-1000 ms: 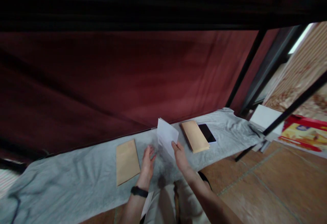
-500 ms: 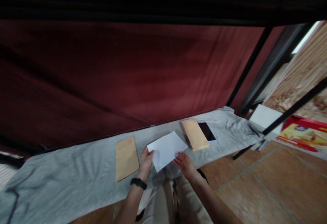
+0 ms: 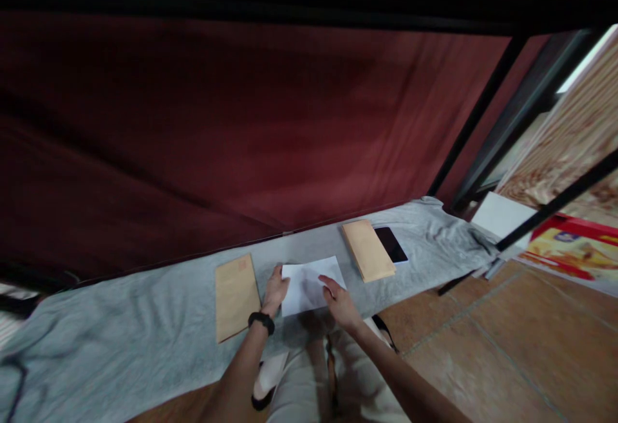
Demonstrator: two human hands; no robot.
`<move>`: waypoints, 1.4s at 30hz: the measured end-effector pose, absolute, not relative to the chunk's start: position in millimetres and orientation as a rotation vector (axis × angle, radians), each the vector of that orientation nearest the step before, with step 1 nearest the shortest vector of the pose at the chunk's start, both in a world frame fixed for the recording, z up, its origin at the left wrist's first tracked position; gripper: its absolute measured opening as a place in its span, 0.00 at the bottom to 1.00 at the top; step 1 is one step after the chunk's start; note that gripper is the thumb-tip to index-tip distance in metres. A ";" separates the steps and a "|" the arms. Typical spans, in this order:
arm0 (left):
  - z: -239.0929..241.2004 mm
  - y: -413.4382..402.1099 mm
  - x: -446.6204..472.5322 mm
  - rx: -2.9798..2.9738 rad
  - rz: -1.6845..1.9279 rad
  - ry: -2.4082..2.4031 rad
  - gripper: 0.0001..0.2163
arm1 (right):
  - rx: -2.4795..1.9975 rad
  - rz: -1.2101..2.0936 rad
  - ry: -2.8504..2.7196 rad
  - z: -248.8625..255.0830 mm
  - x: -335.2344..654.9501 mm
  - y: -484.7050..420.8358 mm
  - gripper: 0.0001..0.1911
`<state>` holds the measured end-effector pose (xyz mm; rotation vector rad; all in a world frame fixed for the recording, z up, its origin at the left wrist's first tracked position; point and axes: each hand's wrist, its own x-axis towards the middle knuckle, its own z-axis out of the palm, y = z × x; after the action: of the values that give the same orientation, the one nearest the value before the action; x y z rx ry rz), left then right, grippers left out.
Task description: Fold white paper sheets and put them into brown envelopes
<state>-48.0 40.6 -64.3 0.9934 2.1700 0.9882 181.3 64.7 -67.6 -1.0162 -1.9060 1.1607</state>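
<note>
A white sheet of paper (image 3: 306, 291) lies low over the grey cloth in front of my lap. My left hand (image 3: 276, 289) is closed on its left edge, with the thumb side toward the sheet. At the lower right of the paper is my right hand (image 3: 340, 306); one digit reaches across the top of the sheet and the hand is closed at its edge. Left of my left hand lies a flat brown envelope (image 3: 236, 297) with a small reddish mark at its top corner. To the right is a stack of brown envelopes (image 3: 369, 250), partly over a dark-screened phone or tablet (image 3: 392, 244).
Grey cloth (image 3: 145, 320) covers the long narrow surface. A dark red panel (image 3: 270, 133) rises behind it, with a black frame above. At right are a black bar (image 3: 476, 117), a white box (image 3: 502, 217), a red and yellow printed box (image 3: 574, 246) and tiled floor (image 3: 512, 346).
The white paper has turned to lie squarer to me and nearer the cloth. My right hand has moved in from the corner, over the sheet. The envelopes stay put.
</note>
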 end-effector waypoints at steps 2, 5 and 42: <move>-64.8 41.2 -45.6 1.022 0.965 2.219 0.21 | -0.965 0.838 -2.152 -72.2 169.2 69.4 0.23; -64.4 37.5 -41.1 1.075 0.952 2.289 0.22 | -1.003 0.488 -2.388 -85.4 159.8 70.6 0.23; -114.7 41.3 43.2 2.110 0.474 2.506 0.26 | -1.355 -0.039 -2.311 -115.1 179.2 99.8 0.28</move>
<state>43.2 41.3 -114.7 2.1098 2.5060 0.4738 179.2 99.8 -115.1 -1.3550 -2.3105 -0.0394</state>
